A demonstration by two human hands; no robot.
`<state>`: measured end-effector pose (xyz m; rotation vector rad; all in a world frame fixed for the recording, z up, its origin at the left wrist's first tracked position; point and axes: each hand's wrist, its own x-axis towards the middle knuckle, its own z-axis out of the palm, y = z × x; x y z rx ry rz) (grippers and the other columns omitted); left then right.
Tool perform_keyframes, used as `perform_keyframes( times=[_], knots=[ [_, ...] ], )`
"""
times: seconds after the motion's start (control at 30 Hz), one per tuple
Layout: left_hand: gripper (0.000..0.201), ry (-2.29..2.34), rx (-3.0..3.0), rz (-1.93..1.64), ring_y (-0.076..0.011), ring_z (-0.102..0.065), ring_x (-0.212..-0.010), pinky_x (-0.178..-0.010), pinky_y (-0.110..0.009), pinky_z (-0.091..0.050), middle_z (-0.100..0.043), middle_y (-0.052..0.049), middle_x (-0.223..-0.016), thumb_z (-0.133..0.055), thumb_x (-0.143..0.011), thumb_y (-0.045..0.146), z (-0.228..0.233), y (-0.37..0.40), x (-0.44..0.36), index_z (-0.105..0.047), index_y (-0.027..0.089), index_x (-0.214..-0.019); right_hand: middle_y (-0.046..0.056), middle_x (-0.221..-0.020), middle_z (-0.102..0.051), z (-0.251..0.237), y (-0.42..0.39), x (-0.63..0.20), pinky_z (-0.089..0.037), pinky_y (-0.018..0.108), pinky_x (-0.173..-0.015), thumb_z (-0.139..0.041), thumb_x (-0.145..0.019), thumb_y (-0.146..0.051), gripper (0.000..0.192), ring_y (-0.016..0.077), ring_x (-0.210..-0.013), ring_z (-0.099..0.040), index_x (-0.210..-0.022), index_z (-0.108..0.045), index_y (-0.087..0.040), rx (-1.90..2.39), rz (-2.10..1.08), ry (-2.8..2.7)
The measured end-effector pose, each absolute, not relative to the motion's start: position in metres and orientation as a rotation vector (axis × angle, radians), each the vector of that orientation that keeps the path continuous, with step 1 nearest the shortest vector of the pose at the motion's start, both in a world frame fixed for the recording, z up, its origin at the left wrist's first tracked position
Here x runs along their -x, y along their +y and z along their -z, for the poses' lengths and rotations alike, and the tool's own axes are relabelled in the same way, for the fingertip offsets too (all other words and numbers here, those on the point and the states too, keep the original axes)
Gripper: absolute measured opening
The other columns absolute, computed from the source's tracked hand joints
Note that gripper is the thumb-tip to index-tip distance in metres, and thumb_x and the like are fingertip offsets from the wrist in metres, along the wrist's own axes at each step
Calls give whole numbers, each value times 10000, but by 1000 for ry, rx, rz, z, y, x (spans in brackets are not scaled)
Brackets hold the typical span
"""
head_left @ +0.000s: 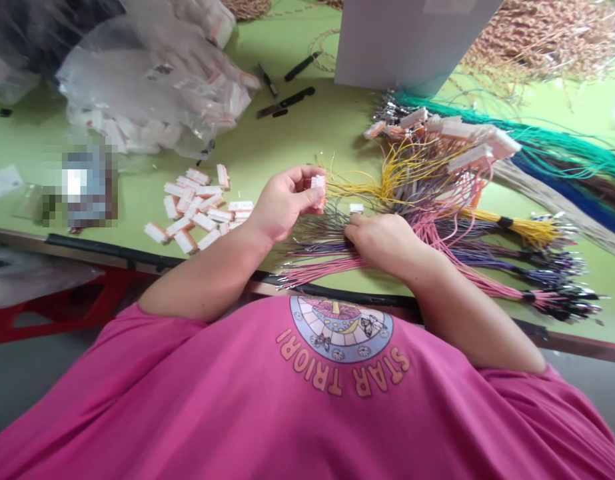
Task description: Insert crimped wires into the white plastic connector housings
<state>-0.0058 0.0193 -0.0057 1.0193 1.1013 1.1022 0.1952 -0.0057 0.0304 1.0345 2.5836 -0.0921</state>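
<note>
In the head view, our left hand (290,200) pinches a white-and-orange connector (318,193) between thumb and fingers. At about four o'clock from it, our right hand (387,245) reaches with bent fingers over the fanned thin wires (332,248); we cannot tell whether it grips one. A small white piece (356,209) lies just beyond those fingertips, and a connector pile (192,207) sits at nine o'clock from our left hand. We judge the step as picking among wire ends; the next move calls for a steady connector and one wire separated cleanly.
</note>
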Motion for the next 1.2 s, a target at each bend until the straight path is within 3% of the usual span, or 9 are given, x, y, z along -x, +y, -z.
perform_keyframes(
  times=[0.2,0.5,0.6,0.73,0.83,0.97,1.07,1.2],
  knots=[
    [235,1092,-993,-1106,-75,-593,-625,-595,-214,-525,-631,9,-761,-685,-792,99,6,19,6,-637,158,-1014,119,-950,-707,-26,-8,-193,-232,312,-534,-408,-948,-90,292,231,-799,-684,-960,-697,-129,-1020,63,2609],
    [247,1057,-989,-1098,-66,-592,-617,-596,-207,-520,-631,11,-766,-685,-796,95,9,20,7,-629,153,-1030,102,-919,-718,-37,-1,-208,-324,310,-634,-519,-847,-200,194,217,-803,-631,-919,-694,-159,-1124,222,2731],
    [266,1015,-958,-1068,-59,-591,-607,-584,-194,-513,-625,21,-750,-717,-771,95,5,17,6,-629,148,-1017,81,-859,-715,-40,0,-210,-365,296,-666,-535,-798,-180,211,197,-765,-618,-937,-693,-159,-1134,499,2793],
    [380,890,-873,-943,-67,-607,-614,-599,-208,-525,-640,22,-764,-825,-702,177,1,11,3,-636,147,-1030,37,-886,-738,-35,-1,-208,-435,261,-737,-539,-870,-210,225,143,-771,-634,-1006,-715,-174,-922,1158,2977],
    [465,813,-831,-894,-81,-629,-639,-613,-219,-533,-662,15,-800,-893,-639,263,2,9,0,-652,156,-1021,22,-863,-745,-28,-2,-207,-454,250,-729,-524,-928,-259,237,129,-757,-642,-935,-747,-181,-1202,1344,3105],
    [458,763,-815,-864,-77,-622,-634,-629,-231,-541,-666,24,-811,-906,-628,293,4,8,-1,-669,176,-1003,34,-843,-735,-21,-5,-206,-451,275,-735,-513,-930,-255,263,150,-760,-637,-927,-769,-193,-1644,914,3210],
    [453,767,-818,-853,-75,-619,-652,-637,-224,-538,-669,21,-814,-900,-640,309,5,8,-1,-672,184,-1011,50,-766,-702,-20,-7,-204,-413,283,-694,-467,-938,-255,311,156,-716,-600,-838,-752,-183,-1653,517,3194],
    [476,794,-848,-842,-77,-619,-657,-636,-225,-535,-671,13,-835,-899,-640,320,7,7,0,-666,182,-1032,61,-750,-688,-24,-10,-200,-352,295,-647,-436,-941,-255,325,160,-677,-560,-802,-718,-174,-1630,261,3087]
  ],
)
